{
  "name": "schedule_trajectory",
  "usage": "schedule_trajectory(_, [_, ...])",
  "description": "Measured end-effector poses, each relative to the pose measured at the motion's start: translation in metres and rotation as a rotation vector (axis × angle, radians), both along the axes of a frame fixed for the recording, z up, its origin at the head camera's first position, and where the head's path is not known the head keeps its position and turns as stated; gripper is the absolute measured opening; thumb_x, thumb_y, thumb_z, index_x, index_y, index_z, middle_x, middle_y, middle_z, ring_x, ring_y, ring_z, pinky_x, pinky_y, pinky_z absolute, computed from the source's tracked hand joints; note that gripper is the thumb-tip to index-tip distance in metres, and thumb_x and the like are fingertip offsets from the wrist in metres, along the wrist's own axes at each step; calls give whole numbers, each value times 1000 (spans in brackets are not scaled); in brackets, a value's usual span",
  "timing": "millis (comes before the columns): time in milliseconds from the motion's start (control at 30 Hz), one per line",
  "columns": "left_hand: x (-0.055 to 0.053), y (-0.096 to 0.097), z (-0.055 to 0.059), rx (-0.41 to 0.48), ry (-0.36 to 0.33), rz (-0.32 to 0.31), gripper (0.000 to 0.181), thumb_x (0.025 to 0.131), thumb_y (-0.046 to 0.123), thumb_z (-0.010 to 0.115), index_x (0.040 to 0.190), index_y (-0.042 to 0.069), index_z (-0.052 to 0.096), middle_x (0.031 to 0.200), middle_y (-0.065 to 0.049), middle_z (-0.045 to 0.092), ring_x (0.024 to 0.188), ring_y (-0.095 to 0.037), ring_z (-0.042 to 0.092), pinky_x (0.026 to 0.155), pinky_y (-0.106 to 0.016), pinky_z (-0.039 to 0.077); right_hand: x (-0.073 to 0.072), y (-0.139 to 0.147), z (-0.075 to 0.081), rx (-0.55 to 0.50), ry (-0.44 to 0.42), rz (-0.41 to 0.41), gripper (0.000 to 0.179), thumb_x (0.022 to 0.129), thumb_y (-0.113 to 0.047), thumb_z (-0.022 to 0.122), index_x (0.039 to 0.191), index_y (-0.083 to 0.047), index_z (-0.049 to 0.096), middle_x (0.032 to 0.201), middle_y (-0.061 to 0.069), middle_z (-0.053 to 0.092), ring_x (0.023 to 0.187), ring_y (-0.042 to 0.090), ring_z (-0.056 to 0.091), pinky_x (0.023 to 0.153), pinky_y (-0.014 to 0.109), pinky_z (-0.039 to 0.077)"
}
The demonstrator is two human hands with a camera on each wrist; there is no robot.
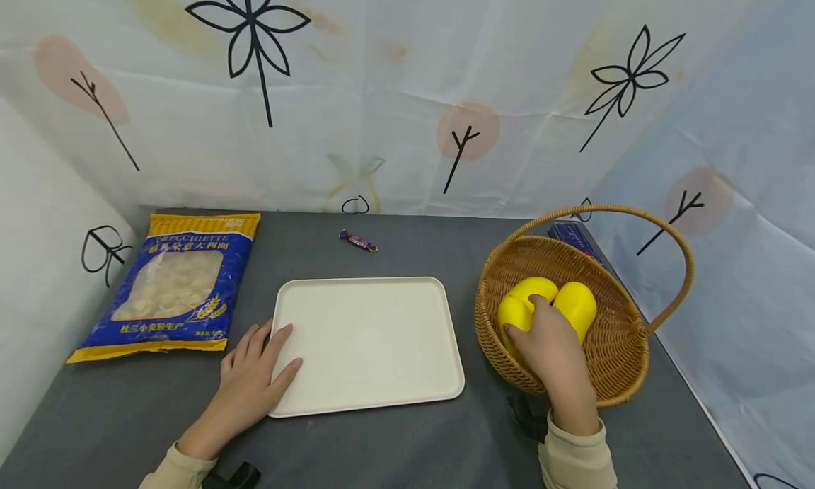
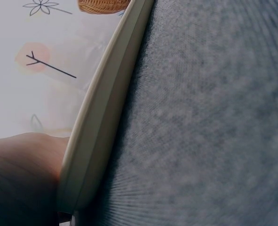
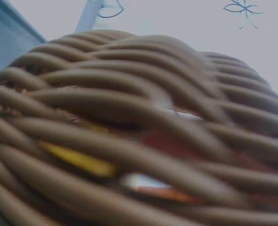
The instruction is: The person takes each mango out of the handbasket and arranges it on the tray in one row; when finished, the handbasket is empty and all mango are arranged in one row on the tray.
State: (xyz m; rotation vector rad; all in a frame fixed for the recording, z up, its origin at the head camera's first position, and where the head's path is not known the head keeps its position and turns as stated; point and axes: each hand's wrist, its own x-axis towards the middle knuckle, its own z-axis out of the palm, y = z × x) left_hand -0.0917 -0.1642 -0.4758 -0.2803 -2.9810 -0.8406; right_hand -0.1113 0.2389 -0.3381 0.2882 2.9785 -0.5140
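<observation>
On the left edge of the cream tray [image 1: 369, 344] rests my left hand [image 1: 251, 376], fingers spread and thumb over the rim. In the left wrist view the tray's side [image 2: 103, 103] runs along beside the hand. My right hand [image 1: 550, 340] reaches into a wicker basket [image 1: 614, 361], thumb and index finger around a smooth yellow mango [image 1: 512, 312] at the left. Another mango [image 1: 535, 288] lies behind it, and one more [image 1: 576, 306] to the right of the fingers. Blurred basket weave [image 3: 129, 113] fills most of the right wrist view, yellow showing through a gap.
A blue and yellow bag of orecchiette pasta [image 1: 175, 287] lies left of the tray. Behind the tray is a small purple wrapped candy [image 1: 359, 241]. Part of a dark blue box [image 1: 573, 236] shows behind the basket, whose tall handle [image 1: 688, 262] arches to the right.
</observation>
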Motion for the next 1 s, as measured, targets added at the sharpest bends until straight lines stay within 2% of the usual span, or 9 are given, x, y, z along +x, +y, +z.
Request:
schedule_trajectory(133, [0,0,-1,3,3,0,61,96,42,53,146,12,37,150,-25,24,138,-47,14,97,-68,13,6,-2,10,-37,50,-10,75,89,-27,64,145,8,27,130,34,48,110,47,51,87,57,45])
schedule_trajectory(400, [-1,-2,-4,-4,11,-2,61,96,43,53,146,12,37,150,-25,24,137,-48,14,97,-68,13,22,-9,29,-128,173,-23,81,92,-29,61,154,-5,14,136,28,40,115,42,46,90,59,44])
schedule_trajectory(533, [-2,-2,-5,-4,7,-2,61,96,43,53,146,13,36,150,-25,23,138,-47,14,98,-68,12,30,-13,33,-160,263,-12,78,92,-28,62,154,-10,18,137,27,35,115,41,45,92,58,44])
schedule_trajectory(800, [-2,-2,-3,-6,-10,-1,62,96,44,52,146,12,36,150,-26,23,138,-47,13,98,-69,11,36,-25,34,-240,475,50,69,88,-18,69,148,-9,37,133,22,39,109,36,50,89,55,49])
schedule_trajectory(1000, [-2,-2,-3,-1,-18,1,62,96,44,52,146,11,36,150,-26,23,138,-48,13,98,-69,11,36,-32,32,-267,535,94,66,86,-14,71,144,-8,41,135,18,45,108,33,52,86,53,51])
